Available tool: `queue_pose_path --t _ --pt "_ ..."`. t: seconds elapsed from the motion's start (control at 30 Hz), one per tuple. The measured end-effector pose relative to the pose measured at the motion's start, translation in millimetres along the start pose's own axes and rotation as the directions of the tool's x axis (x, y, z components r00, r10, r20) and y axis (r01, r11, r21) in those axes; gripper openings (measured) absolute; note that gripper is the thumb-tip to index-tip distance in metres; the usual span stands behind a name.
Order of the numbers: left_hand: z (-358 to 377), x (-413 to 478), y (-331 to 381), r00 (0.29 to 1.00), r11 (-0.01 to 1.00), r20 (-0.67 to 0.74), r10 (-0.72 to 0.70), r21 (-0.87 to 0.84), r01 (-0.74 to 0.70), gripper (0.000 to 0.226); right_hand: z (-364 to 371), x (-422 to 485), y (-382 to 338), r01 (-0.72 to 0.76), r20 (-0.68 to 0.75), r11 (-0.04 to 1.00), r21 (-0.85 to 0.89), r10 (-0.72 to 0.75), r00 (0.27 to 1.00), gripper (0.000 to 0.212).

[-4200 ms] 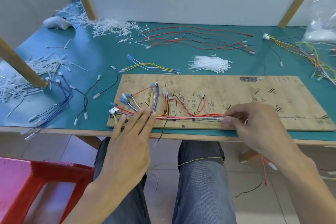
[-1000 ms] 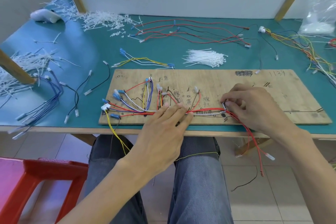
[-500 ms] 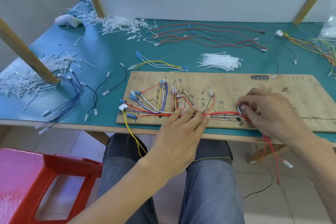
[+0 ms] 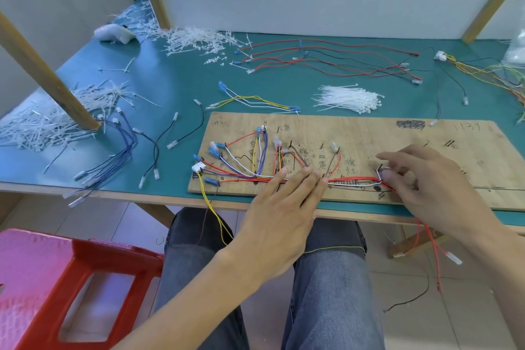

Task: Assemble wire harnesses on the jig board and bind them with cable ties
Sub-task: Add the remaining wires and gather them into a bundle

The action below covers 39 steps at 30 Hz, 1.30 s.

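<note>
- The red wire tails (image 4: 426, 236) hang limp off the near edge of the tabletop (image 4: 170, 88). They look light and floppy.
- The left hand (image 4: 284, 207) has its fingers straight and together, pressed flat on the wire bundle (image 4: 352, 179), which lies along the near edge of the jig board (image 4: 412, 136).
- The right hand (image 4: 426, 188) has loosely bent fingers, with the thumb at the bundle's bend by a peg. It is blurred, so I cannot tell if it pinches.
- The bundle is probably thin and springy. It is best pinched on the straight run between the hands, not at the connectors.
- The cable ties (image 4: 349, 98) beyond the board look stiff and slick. Lift one by its tail.
</note>
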State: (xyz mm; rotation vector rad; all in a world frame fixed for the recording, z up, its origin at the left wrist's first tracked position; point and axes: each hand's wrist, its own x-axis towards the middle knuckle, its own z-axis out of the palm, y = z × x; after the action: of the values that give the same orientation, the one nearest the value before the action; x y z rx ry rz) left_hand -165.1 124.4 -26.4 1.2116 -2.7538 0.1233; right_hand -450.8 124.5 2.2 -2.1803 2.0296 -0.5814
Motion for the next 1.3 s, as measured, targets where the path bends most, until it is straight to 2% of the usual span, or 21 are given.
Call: queue_pose_path --t 0.1,0.2,0.5,0.77,1.0,1.07,1.2,1.3 --pt "0 0 -3 1.000 1.000 0.017 -0.003 -0.011 0.003 0.057 -1 -10 -1 -0.050 -0.043 0.996 0.073 0.053 0.998 0.025" --pt "-1 2 -3 0.999 1.000 0.035 0.007 -0.007 -0.006 0.057 -2 -18 -1 -0.069 0.003 0.991 0.112 0.069 0.998 0.010" --pt "-1 3 -2 0.998 1.000 0.061 0.005 -0.008 -0.005 0.059 1 -18 -7 -0.163 0.058 0.987 0.007 0.162 0.985 0.014" --pt "-2 7 0 0.997 1.000 0.072 -0.002 -0.006 0.002 0.058 2 -20 -14 -0.175 0.034 0.984 -0.042 0.177 0.984 0.027" --pt "5 5 5 0.997 0.999 0.063 -0.039 -0.036 0.041 0.059 1 -22 -17 -0.254 -0.020 0.966 -0.056 0.253 0.967 0.024" --pt "7 4 5 0.997 0.999 0.064 -0.039 -0.034 0.041 0.059 -1 -21 -19 -0.235 -0.027 0.972 -0.017 0.235 0.972 0.024" --pt "7 5 3 0.997 0.999 0.071 -0.034 -0.026 0.036 0.059 -8 -15 -16 -0.097 0.008 0.989 0.108 0.097 0.995 0.028" --pt "6 5 2 0.996 0.999 0.075 -0.040 -0.032 0.042 0.058 -12 -6 -12 -0.060 0.125 0.997 0.043 0.054 0.991 0.036"
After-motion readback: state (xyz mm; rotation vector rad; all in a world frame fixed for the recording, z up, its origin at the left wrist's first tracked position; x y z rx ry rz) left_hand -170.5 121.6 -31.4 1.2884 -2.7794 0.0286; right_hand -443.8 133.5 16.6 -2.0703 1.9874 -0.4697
